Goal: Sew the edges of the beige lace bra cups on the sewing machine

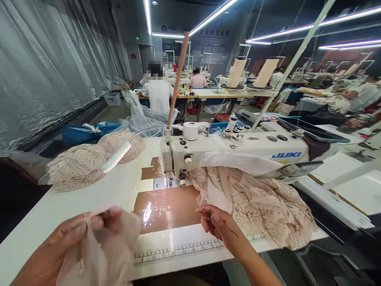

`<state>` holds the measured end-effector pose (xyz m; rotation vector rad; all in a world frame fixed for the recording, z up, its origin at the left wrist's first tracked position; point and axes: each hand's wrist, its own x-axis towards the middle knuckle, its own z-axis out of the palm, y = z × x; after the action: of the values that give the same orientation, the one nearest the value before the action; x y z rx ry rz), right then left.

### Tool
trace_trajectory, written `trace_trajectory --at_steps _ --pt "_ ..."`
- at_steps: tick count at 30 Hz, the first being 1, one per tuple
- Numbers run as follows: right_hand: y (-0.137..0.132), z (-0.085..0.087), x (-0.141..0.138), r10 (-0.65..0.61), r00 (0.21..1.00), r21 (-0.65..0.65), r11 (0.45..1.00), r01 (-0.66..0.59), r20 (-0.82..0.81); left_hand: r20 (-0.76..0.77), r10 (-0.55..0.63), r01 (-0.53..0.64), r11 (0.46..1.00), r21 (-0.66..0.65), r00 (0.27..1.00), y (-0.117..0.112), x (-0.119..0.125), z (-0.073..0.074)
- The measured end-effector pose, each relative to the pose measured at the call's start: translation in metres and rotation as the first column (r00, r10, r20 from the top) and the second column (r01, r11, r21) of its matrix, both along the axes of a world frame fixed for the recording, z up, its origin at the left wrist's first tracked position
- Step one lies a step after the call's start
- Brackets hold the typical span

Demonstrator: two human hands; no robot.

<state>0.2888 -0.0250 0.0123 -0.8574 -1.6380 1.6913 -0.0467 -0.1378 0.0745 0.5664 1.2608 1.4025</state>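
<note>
My left hand (56,242) is closed on a piece of sheer beige fabric (98,254), which hangs down in folds at the table's front left. Motion blurs the cloth and the fingertips. My right hand (218,224) is in front of the sewing machine (238,147) with its fingers curled in a pinch. Something small and dark shows between those fingers, too little to name. Just right of that hand, a heap of beige lace fabric (262,206) lies under the machine's arm and reaches the table's front edge.
Two bundles of beige lace (77,167) lie on the left of the table. A lamp on a bent neck (117,157) leans over beside them. A ruler strip (178,250) runs along the front edge. Behind the machine, people (157,93) sit at other sewing tables.
</note>
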Motion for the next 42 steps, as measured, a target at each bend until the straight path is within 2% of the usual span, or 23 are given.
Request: trace_trajectory --at_steps 2,4,5,7,10,15,22,25,27,28,29,30,32,33,34,35,36,37,38,39,41,42 --pt "-0.001 0.010 -0.018 0.060 0.994 0.057 0.996 -0.065 0.087 -0.322 -0.004 0.005 1.000 0.002 0.947 0.004 -0.023 0.001" --pt "-0.002 0.021 -0.041 0.117 0.978 0.128 0.982 -0.140 0.173 -0.548 -0.166 0.151 0.986 -0.073 0.820 0.008 -0.037 -0.005" --pt "-0.003 0.025 -0.053 0.146 0.968 0.152 0.972 -0.178 0.202 -0.584 -0.247 0.225 0.968 -0.112 0.773 0.011 -0.040 -0.010" --pt "-0.005 0.031 -0.080 0.212 0.950 0.149 0.957 -0.250 0.229 -0.568 -0.364 0.349 0.927 -0.139 0.738 0.014 -0.038 -0.020" --pt "-0.006 0.032 -0.117 0.311 0.931 0.050 0.944 -0.326 0.191 -0.479 -0.481 0.498 0.861 -0.102 0.734 0.017 -0.026 -0.030" --pt "-0.003 0.021 -0.151 0.446 0.895 -0.049 0.894 -0.445 0.012 -0.392 -0.578 0.638 0.770 0.030 0.716 0.019 -0.013 -0.032" --pt "-0.008 0.012 -0.161 0.410 0.910 -0.069 0.908 -0.413 -0.057 -0.403 -0.578 0.657 0.749 0.085 0.710 0.025 -0.009 -0.036" --pt "-0.005 0.014 -0.148 0.399 0.917 -0.029 0.917 -0.398 0.021 -0.408 -0.562 0.624 0.781 0.024 0.719 0.022 -0.008 -0.036" --pt "0.003 0.015 -0.126 0.339 0.919 0.100 0.926 -0.364 0.203 -0.382 -0.560 0.590 0.806 -0.046 0.735 0.017 -0.008 -0.035" --pt "0.008 0.013 -0.111 0.243 0.910 0.218 0.920 -0.326 0.336 -0.365 -0.560 0.579 0.812 -0.066 0.744 0.014 -0.007 -0.034" --pt "0.014 0.011 -0.096 0.093 0.884 0.349 0.896 -0.275 0.458 -0.341 -0.563 0.577 0.814 -0.068 0.753 0.011 -0.007 -0.032" --pt "0.020 0.009 -0.081 -0.037 0.833 0.455 0.850 -0.264 0.552 -0.316 -0.565 0.579 0.813 -0.059 0.762 0.008 -0.005 -0.031" --pt "0.026 0.006 -0.057 -0.280 0.761 0.618 0.761 -0.195 0.586 -0.311 -0.540 0.562 0.827 -0.022 0.782 0.005 0.002 -0.029" --pt "0.025 0.007 -0.049 -0.337 0.756 0.644 0.752 -0.143 0.561 -0.340 -0.508 0.539 0.843 -0.005 0.792 0.005 0.008 -0.029" --pt "0.021 0.008 -0.046 -0.337 0.782 0.625 0.776 -0.085 0.525 -0.386 -0.471 0.514 0.857 0.010 0.793 0.006 0.015 -0.029" --pt "0.014 0.010 -0.046 -0.270 0.829 0.543 0.839 -0.048 0.490 -0.444 -0.434 0.495 0.869 0.025 0.784 0.009 0.023 -0.029" --pt "0.005 0.012 -0.051 -0.130 0.889 0.397 0.916 -0.062 0.439 -0.503 -0.399 0.484 0.874 0.043 0.766 0.012 0.032 -0.029" --pt "-0.004 0.014 -0.058 0.024 0.945 0.255 0.960 -0.112 0.326 -0.558 -0.365 0.477 0.876 0.064 0.745 0.017 0.040 -0.029" --pt "-0.014 0.015 -0.067 0.167 0.957 0.123 0.972 -0.199 0.236 -0.607 -0.329 0.469 0.879 0.083 0.723 0.022 0.048 -0.029" --pt "-0.023 0.015 -0.078 0.255 0.953 0.020 0.965 -0.261 0.163 -0.659 -0.282 0.458 0.883 0.106 0.697 0.027 0.054 -0.030" --pt "-0.036 0.012 -0.096 0.369 0.929 -0.165 0.916 -0.365 -0.004 -0.784 -0.161 0.431 0.890 0.147 0.600 0.037 0.059 -0.033" --pt "-0.039 0.009 -0.101 0.393 0.915 -0.237 0.884 -0.403 -0.089 -0.847 -0.104 0.422 0.894 0.150 0.521 0.040 0.058 -0.037"
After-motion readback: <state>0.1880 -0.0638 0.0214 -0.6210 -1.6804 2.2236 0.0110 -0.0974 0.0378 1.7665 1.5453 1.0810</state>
